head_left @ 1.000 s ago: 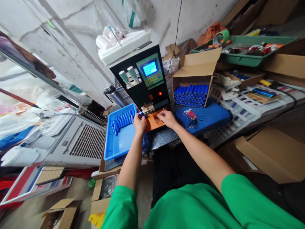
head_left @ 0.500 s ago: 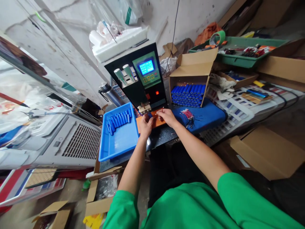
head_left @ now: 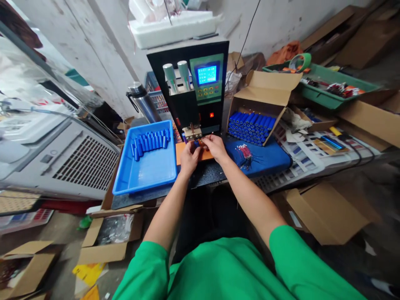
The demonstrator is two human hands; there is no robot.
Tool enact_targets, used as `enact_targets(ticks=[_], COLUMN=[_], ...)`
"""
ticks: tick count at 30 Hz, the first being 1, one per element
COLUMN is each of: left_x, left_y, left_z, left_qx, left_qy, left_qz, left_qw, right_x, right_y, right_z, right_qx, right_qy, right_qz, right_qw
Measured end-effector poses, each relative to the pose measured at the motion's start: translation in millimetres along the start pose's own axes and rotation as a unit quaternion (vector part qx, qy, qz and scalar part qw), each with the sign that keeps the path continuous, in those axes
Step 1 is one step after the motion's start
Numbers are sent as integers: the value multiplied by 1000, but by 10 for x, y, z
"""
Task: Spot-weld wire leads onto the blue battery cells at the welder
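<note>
Beneath the electrodes (head_left: pixel 193 131) of a black spot welder (head_left: pixel 206 106), my left hand (head_left: pixel 190 159) is closed around a blue cylindrical battery cell (head_left: pixel 196 143), mostly covered by the fingers. My right hand (head_left: pixel 215 148) pinches a thin wire lead, largely hidden, at the cell's right side; a small pale tip pokes up above the knuckles. Both hands are over an orange board (head_left: pixel 180 151). Red and black wire leads with white ends (head_left: pixel 245 155) lie in a bunch on a blue pad (head_left: pixel 275 155) to the right.
On the left, a blue tray (head_left: pixel 150 168) holds several blue cells (head_left: pixel 150 142). A steel flask (head_left: pixel 142 102) stands behind it. Right of the welder, a cardboard box (head_left: pixel 265 92) is stacked with blue cells (head_left: pixel 251 127). Farther right sits a green tray (head_left: pixel 331 93).
My right hand has come left, closer to my left hand and the cell under the electrodes. The head view has shifted and turned slightly. The welder's screen graph looks different.
</note>
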State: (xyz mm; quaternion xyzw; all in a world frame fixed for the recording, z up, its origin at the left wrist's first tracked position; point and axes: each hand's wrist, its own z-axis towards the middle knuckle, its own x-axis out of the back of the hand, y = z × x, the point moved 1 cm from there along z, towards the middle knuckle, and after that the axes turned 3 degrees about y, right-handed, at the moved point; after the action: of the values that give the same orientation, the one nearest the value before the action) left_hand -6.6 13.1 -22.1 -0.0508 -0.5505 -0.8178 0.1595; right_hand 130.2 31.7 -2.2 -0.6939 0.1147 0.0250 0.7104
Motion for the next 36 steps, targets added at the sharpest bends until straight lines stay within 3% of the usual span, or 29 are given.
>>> enact_targets(ticks=[7, 19, 36], left_x=[-1, 9, 10], left_y=[28, 104, 107], left_z=[-9, -28, -38], left_qx=[11, 24, 15], left_qy=[11, 21, 25], left_qz=[-26, -43, -21], left_qw=[1000, 999, 999], right_x=[-103, -167, -168], right_y=[97, 131, 184], right_z=[87, 93, 99], right_qx=[26, 50, 62], right_qy=[-19, 3, 15], right_qz=[-29, -62, -65], right_qw=[999, 997, 996])
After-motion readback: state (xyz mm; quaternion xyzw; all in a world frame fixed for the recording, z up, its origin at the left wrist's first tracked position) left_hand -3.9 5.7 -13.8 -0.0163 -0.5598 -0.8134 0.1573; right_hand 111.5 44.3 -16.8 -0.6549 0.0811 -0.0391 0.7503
